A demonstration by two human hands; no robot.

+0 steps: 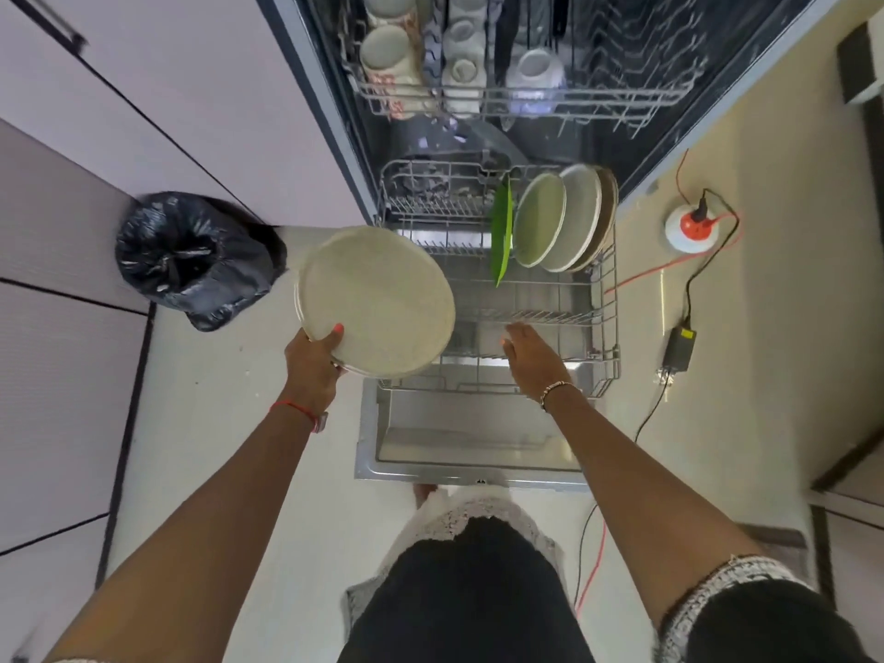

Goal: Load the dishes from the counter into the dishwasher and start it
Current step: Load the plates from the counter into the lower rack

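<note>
My left hand (313, 358) grips the near edge of a large pale round plate (378, 299), thumb on top, holding it tilted over the left front corner of the pulled-out lower rack (605, 327). My right hand (531, 356) hovers open above the rack's front, fingers straight, holding nothing. At the rack's far right stand a green plate (502, 232) and several pale plates (559, 220) on edge. The upper rack (526, 95) holds mugs and cups (387, 55). The dishwasher door (469, 437) lies open below the rack.
A black bin bag (191, 256) sits on the floor left of the dishwasher, against the cabinets (143, 112). On the right floor lie a round red-and-white socket (691, 227), a black adapter (679, 349) and trailing cables. My legs stand just before the open door.
</note>
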